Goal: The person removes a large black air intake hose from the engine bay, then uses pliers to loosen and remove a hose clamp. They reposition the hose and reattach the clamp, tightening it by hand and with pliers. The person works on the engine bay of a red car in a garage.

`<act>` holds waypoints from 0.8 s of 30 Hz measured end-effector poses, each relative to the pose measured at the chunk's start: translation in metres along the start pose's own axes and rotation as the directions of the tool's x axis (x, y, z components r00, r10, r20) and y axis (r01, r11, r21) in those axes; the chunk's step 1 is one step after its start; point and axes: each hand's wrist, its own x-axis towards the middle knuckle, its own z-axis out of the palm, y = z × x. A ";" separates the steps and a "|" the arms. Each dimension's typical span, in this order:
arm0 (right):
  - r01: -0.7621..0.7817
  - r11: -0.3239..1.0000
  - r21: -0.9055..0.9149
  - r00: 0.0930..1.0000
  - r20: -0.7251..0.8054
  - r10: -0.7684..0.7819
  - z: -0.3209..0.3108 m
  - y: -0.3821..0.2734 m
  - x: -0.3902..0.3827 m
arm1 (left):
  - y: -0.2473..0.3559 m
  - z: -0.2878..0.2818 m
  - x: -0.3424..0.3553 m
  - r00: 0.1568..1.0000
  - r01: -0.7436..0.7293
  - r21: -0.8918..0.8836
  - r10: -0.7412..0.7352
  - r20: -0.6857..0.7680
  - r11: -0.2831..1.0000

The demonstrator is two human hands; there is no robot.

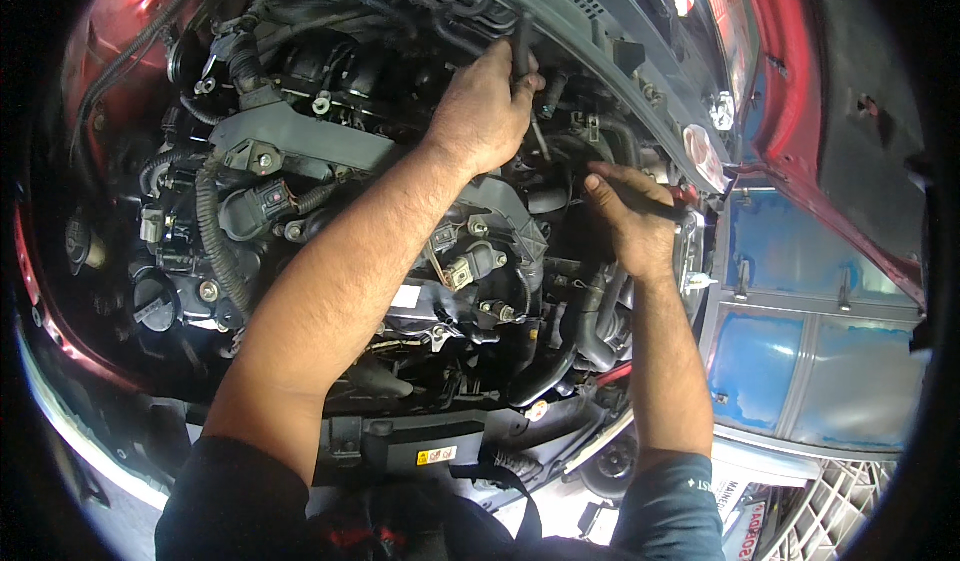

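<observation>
1. My left hand (pixel 487 106) is closed around a dark tube-like piece (pixel 521 49), which sticks up past the fist; I judge the wrap is for steadiness.
2. My right hand (pixel 640 236), right of that grip and nearer me, is partly closed, a black handle-like piece (pixel 648 203) between thumb and fingers; how firmly, I can't tell.
3. The grey bracket (pixel 300 139) lies left of both grips, probably leaving them working room.

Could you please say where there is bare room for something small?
The black front panel left of its label looks bare, as does the grey bar beside the left forearm. Hoses crowd the left hand and right hand.
</observation>
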 end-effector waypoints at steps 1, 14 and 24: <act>-0.039 0.999 0.036 0.998 0.056 0.037 -0.003 -0.001 0.001 | 0.002 0.000 -0.003 0.998 -0.066 0.043 0.066 0.001 0.997; 0.036 0.996 -0.085 0.980 0.197 -0.018 -0.028 0.006 -0.030 | 0.003 0.002 -0.006 0.979 -0.180 0.034 0.176 0.098 0.983; 0.194 0.953 -0.234 0.960 0.243 -0.136 -0.023 0.004 -0.041 | -0.002 0.006 0.013 0.982 -0.144 0.093 0.130 0.139 0.985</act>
